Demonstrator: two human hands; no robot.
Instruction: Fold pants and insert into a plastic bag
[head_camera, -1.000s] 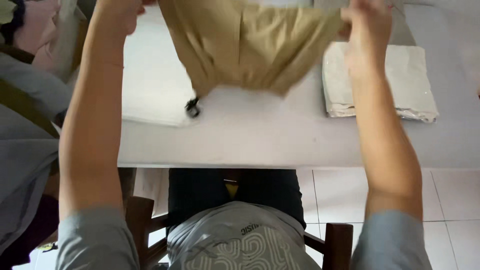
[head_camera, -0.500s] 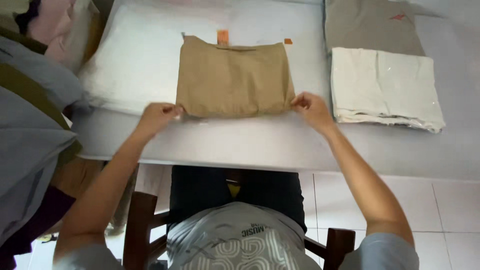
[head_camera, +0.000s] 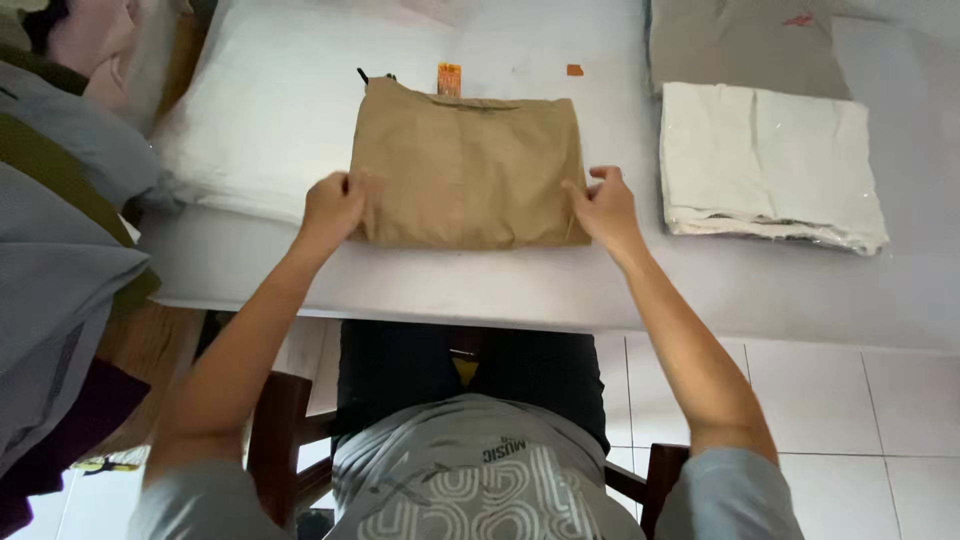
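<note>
Left hand (head_camera: 333, 208) and right hand (head_camera: 604, 207) are pinching, fingers curled, the near corners of a folded tan garment (head_camera: 468, 165) lying flat on the white counter (head_camera: 520, 280); uneven pulling is likely to skew or loosen its fold.

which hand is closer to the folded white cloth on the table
Right. The right hand grips the right edge of the folded tan garment, next to the folded white cloth. The left hand is at the garment's far left edge.
</note>
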